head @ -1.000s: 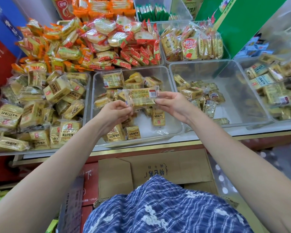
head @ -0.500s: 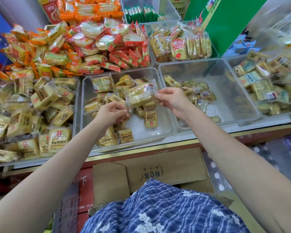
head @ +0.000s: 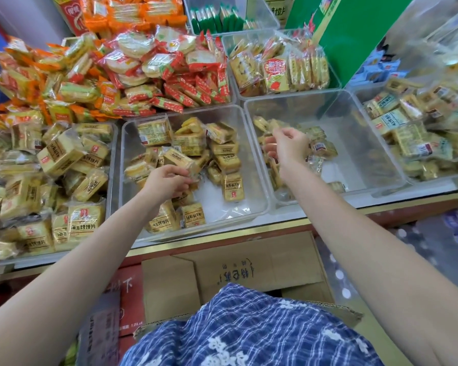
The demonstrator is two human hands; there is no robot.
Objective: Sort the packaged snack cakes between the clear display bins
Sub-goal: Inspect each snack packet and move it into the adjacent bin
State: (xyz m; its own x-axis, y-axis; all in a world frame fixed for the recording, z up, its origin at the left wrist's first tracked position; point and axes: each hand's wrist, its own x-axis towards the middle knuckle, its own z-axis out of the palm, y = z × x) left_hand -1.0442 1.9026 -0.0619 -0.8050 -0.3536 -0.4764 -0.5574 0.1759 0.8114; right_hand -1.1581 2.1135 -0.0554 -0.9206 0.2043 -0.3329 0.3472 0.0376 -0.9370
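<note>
While my left hand (head: 167, 178) curls its fingers around a yellow snack cake (head: 179, 161) just above the heap in the middle bin (head: 251, 165), my right hand (head: 288, 145) hangs over the right bin (head: 354, 133) with fingers loosely bent; whether it pinches anything I cannot tell, since the wrappers under it blur together. I judge the sorting to be somewhere in the middle. The middle bin holds a loose scatter of yellow packs with bare floor showing at its near right corner, and the right bin carries only a small cluster along its left side, the rest of it bare. Further out, the left pile (head: 50, 180) of similar yellow cakes is heaped high, and the far-right bin (head: 413, 133) is well filled, so plenty of packs seem left to place.
</note>
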